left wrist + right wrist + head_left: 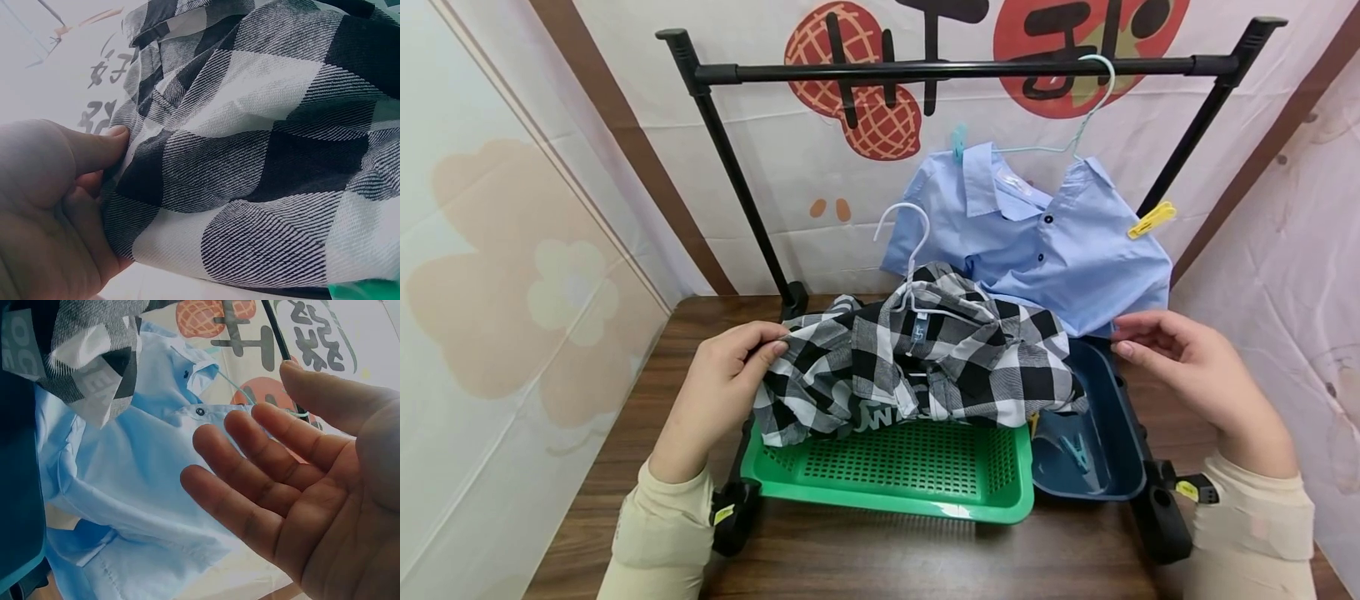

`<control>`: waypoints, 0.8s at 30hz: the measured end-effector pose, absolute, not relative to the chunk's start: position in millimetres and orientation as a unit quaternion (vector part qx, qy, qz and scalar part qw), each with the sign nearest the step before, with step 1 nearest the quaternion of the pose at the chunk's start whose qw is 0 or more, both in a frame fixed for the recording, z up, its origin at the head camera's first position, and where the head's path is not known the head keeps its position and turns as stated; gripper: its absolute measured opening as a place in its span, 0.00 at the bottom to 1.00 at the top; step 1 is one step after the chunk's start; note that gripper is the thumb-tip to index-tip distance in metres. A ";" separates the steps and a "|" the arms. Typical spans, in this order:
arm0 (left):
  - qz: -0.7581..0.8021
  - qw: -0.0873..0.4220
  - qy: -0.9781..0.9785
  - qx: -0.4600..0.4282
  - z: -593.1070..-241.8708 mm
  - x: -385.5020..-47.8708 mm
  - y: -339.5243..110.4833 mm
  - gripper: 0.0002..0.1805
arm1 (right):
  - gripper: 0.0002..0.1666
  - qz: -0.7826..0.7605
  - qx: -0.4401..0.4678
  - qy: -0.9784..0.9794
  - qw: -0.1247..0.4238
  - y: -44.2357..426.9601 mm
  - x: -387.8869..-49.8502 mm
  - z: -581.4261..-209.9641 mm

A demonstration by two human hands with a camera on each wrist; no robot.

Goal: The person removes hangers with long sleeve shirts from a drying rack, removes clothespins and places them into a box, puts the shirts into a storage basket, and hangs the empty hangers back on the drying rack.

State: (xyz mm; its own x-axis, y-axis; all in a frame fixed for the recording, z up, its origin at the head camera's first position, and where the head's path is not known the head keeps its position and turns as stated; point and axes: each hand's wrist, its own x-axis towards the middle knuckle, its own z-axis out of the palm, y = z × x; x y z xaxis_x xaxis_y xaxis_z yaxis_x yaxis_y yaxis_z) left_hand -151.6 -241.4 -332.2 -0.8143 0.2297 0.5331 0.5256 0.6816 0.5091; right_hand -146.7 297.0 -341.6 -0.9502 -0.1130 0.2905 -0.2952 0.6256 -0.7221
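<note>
Pinching its edge, the left hand [718,387] holds a black-and-white checked cloth shirt [966,379] over a green perforated plastic basket [887,498]; the right hand [1213,379] has loosely spread fingers [237,507], holding nothing. The shirt looks soft, light, floppy, probably best lifted by its white hooked hanger [927,225].

The checked shirt [880,358] is black, grey and white, the basket [880,497] green.

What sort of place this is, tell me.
Probably a small laundry-hanging setup on a wooden table: a black rack bears a blue shirt, and a plaid shirt sits on a white hanger.
</note>
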 end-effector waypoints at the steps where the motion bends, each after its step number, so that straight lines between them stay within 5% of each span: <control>1: -0.338 0.219 -0.890 -0.212 -332.2 -151.5 -241.7 0.06 | 0.16 0.419 0.117 -0.894 0.111 295.9 -146.3 -341.0; 14: -0.341 0.217 -0.889 -0.214 -330.8 -151.8 -242.3 0.06 | 0.17 0.396 0.237 -0.865 0.195 257.7 -138.6 -336.2; 24: -0.341 0.217 -0.889 -0.215 -328.7 -150.5 -241.9 0.06 | 0.20 0.366 0.260 -0.871 0.200 236.6 -140.2 -340.2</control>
